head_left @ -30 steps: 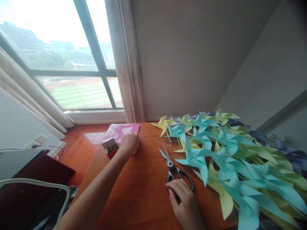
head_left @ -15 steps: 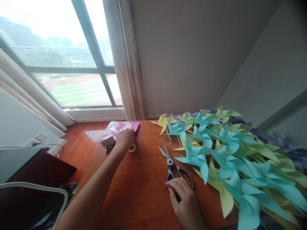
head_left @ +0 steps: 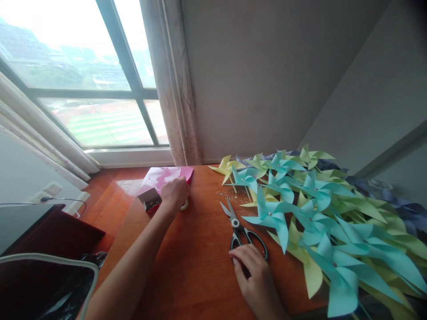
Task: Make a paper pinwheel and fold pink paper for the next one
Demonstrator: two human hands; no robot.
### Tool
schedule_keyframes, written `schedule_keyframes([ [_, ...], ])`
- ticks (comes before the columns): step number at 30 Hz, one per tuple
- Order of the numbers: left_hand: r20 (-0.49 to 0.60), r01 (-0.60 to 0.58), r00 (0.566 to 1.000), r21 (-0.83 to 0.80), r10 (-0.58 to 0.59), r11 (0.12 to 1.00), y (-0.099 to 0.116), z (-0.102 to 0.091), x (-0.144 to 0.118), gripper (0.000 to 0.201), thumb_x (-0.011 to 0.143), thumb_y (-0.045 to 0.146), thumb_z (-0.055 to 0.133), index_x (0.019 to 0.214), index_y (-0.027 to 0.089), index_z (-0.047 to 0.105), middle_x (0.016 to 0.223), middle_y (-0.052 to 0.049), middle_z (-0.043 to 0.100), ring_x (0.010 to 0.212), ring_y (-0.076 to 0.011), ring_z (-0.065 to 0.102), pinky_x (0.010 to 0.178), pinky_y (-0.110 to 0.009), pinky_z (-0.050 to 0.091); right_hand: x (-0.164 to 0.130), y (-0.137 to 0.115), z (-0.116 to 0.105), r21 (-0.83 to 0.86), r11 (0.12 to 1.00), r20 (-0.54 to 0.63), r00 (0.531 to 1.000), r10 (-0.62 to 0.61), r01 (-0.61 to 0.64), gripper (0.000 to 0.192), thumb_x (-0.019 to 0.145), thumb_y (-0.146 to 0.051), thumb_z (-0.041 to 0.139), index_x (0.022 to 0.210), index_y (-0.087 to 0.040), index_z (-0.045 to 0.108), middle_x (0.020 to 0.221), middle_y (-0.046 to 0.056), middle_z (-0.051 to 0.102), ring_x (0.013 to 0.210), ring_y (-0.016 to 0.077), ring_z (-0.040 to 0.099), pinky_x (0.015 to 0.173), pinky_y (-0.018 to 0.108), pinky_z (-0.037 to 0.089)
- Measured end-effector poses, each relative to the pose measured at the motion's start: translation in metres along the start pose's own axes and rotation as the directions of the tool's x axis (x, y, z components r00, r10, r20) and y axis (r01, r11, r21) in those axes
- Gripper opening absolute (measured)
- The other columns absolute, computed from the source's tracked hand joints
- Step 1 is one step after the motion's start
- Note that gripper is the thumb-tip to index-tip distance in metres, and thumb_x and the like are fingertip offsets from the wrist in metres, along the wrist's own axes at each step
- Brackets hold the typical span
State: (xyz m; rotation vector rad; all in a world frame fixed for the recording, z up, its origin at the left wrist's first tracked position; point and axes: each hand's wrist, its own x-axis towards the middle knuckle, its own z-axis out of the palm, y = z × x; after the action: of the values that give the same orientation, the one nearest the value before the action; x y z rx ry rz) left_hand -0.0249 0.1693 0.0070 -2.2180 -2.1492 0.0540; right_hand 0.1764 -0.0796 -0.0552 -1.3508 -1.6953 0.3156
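My left hand (head_left: 175,194) is stretched forward to the far left of the table, closed, with its fingertips turned away and hidden. It is over the near edge of a glossy pink sheet or folder (head_left: 160,177) and partly covers a roll of tape (head_left: 184,205). Left of the wrist stands a small open box (head_left: 151,202) with tiny items inside. My right hand (head_left: 251,275) lies over the handles of black-and-grey scissors (head_left: 235,223), whose blades are spread apart. Its thumb and index finger are pinched together; anything between them is too small to make out.
Many turquoise (head_left: 270,215) and yellow-green paper pinwheels (head_left: 313,271) are heaped along the right side. Tiny beads or pins (head_left: 233,195) are scattered on the wooden table (head_left: 190,266). A pale curved rail (head_left: 50,258) crosses the lower left.
My left hand has shifted slightly to the right, uncovering more of the small box and covering more of the tape roll. The right hand and scissors stay together.
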Motion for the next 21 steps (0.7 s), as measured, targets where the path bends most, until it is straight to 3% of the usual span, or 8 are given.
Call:
schedule_keyframes([
  [4,-0.064,-0.023,0.998,-0.022,0.022,0.999,-0.003,-0.004,0.000,0.030,0.101,0.033,0.049,0.111,0.012,0.068,0.102,-0.014,0.073,0.091,-0.0267,0.071,0.077,-0.041,0.055,-0.001,0.001,0.000,-0.006,1.000,-0.003,1.000,-0.005,0.005,0.026,0.092,-0.003,0.049,0.101,-0.022,0.065,0.091,0.005,0.070,0.085,0.0211,0.065,0.082,0.035,0.054],
  [9,-0.235,-0.066,0.971,-0.058,0.051,0.996,0.000,-0.009,-0.004,0.040,0.101,0.029,0.035,0.102,0.011,0.070,0.093,-0.019,0.075,0.082,-0.0331,0.073,0.063,-0.035,0.045,-0.002,0.003,0.001,-0.009,1.000,-0.005,1.000,0.002,-0.002,0.026,0.092,-0.003,0.050,0.101,-0.022,0.065,0.091,0.005,0.070,0.085,0.0212,0.065,0.082,0.035,0.054],
  [13,-0.395,-0.138,0.914,-0.087,0.093,0.987,0.012,-0.018,-0.011,0.037,0.101,0.032,0.038,0.095,0.017,0.071,0.094,-0.013,0.076,0.085,-0.0299,0.072,0.059,-0.031,0.038,-0.002,0.002,0.001,-0.014,1.000,-0.005,1.000,0.012,-0.012,0.026,0.093,-0.004,0.049,0.103,-0.022,0.065,0.091,0.005,0.070,0.086,0.0213,0.066,0.080,0.034,0.055],
  [17,-0.546,-0.212,0.830,-0.119,0.115,0.970,0.025,-0.043,-0.031,0.029,0.101,0.033,0.044,0.101,0.022,0.071,0.101,-0.007,0.078,0.087,-0.0238,0.071,0.063,-0.031,0.039,0.000,0.001,0.000,-0.021,1.000,0.003,1.000,0.022,-0.022,0.025,0.094,-0.005,0.049,0.103,-0.023,0.065,0.092,0.005,0.071,0.085,0.0211,0.067,0.081,0.035,0.056],
  [18,-0.602,-0.248,0.789,-0.124,0.126,0.961,0.027,-0.052,-0.041,0.025,0.100,0.032,0.047,0.101,0.023,0.070,0.101,-0.005,0.078,0.088,-0.0218,0.071,0.065,-0.030,0.040,0.001,0.000,0.000,-0.020,1.000,0.002,1.000,0.020,-0.020,0.025,0.094,-0.006,0.049,0.103,-0.023,0.065,0.092,0.004,0.071,0.085,0.0209,0.067,0.081,0.035,0.056],
  [20,-0.808,-0.440,0.556,-0.087,0.195,0.894,0.031,-0.068,-0.069,0.012,0.094,0.027,0.059,0.093,0.022,0.070,0.092,-0.002,0.078,0.080,-0.0191,0.070,0.067,-0.029,0.043,0.002,-0.002,-0.002,-0.015,1.000,-0.012,1.000,0.017,-0.017,0.025,0.094,-0.007,0.050,0.104,-0.023,0.065,0.092,0.004,0.072,0.086,0.0206,0.068,0.081,0.034,0.057],
  [21,-0.857,-0.503,0.462,-0.043,0.227,0.863,0.031,-0.075,-0.086,0.005,0.091,0.024,0.065,0.090,0.022,0.069,0.088,-0.001,0.078,0.076,-0.0182,0.069,0.066,-0.029,0.043,0.003,-0.003,-0.003,-0.012,1.000,-0.025,1.000,0.017,-0.018,0.024,0.094,-0.007,0.050,0.106,-0.023,0.065,0.094,0.005,0.072,0.087,0.0205,0.068,0.081,0.034,0.058],
])
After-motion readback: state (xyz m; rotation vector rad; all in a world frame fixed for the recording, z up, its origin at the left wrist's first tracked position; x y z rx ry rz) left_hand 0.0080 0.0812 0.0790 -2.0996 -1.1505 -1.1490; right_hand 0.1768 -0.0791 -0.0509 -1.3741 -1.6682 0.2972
